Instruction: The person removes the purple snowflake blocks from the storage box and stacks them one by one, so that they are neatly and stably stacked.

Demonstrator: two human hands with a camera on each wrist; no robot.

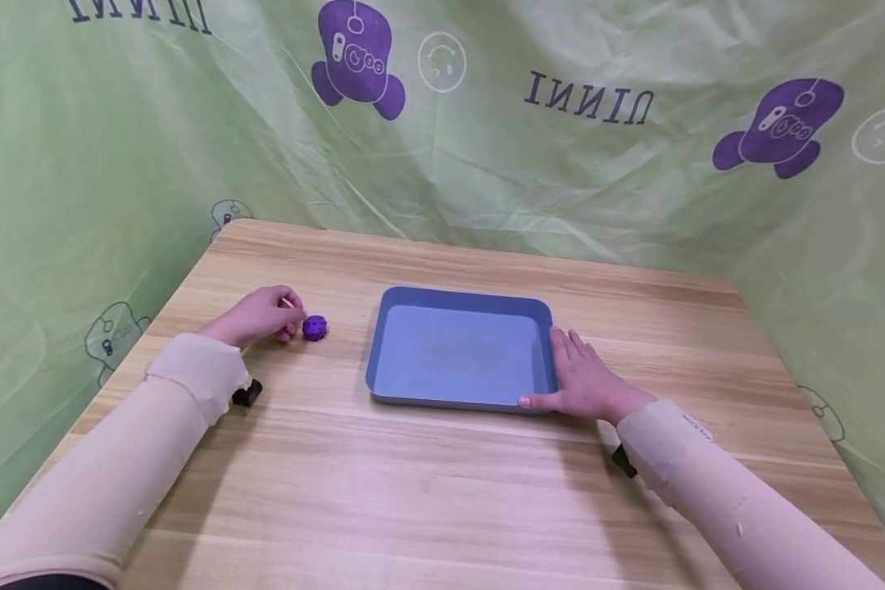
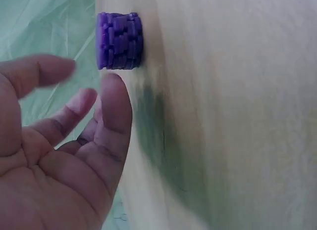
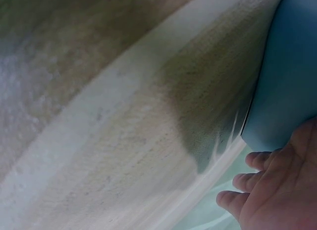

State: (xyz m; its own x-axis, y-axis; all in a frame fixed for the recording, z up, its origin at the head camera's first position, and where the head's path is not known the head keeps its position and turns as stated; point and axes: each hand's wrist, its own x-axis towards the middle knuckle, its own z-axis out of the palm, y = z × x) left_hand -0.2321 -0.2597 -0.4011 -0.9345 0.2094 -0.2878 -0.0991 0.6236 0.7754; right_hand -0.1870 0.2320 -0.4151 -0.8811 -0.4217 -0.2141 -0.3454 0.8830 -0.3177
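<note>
A small purple cylinder with a blocky tread, like a toy wheel point(image 1: 314, 328), stands on the left part of the table. My left hand point(image 1: 265, 315) is just left of it, fingers loosely bent. In the left wrist view a small gap separates the fingertips point(image 2: 116, 94) from the purple wheel point(image 2: 120, 41), and the hand holds nothing. A shallow blue rectangular tray point(image 1: 460, 300) lies flat at the middle. Against its right side rests my right hand point(image 1: 588, 382), fingers extended, thumb at the near right corner. The right wrist view shows the palm beside the tray wall point(image 3: 287, 76).
Everything stands on a wood-grain table point(image 1: 413, 492). A green curtain point(image 1: 472, 164) with purple printed figures hangs behind the table and along both sides. Black wrist cameras point(image 1: 247, 392) sit under both sleeves.
</note>
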